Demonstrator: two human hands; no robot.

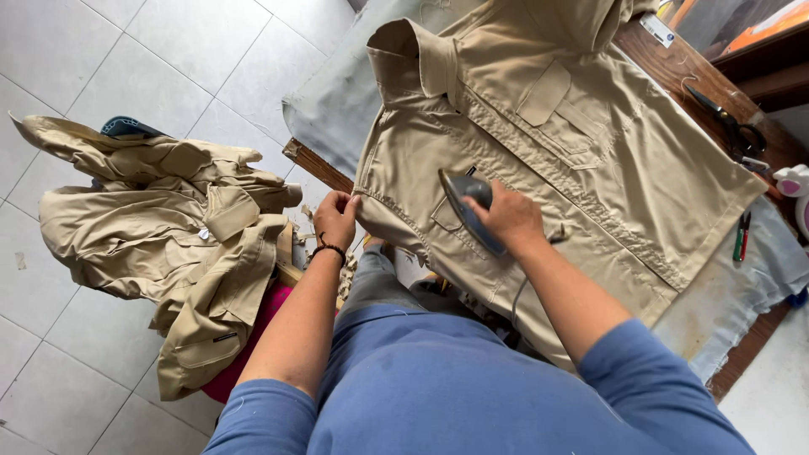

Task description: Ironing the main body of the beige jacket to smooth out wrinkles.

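A khaki shirt [573, 160] lies spread flat over a grey padded cloth [337, 101] on a wooden table [316, 164]. My right hand [510, 217] grips the handle of a grey iron [465, 202] resting on the shirt near a chest pocket. My left hand [335, 217], with a dark band at the wrist, pinches the shirt's near edge at the shoulder seam and holds it taut.
A heap of khaki garments [168, 227] sits on a pink stool at my left over the white tiled floor [126, 50]. Black scissors [733, 126] and pens [742, 236] lie on the table's right side. A white object [796, 185] stands at the right edge.
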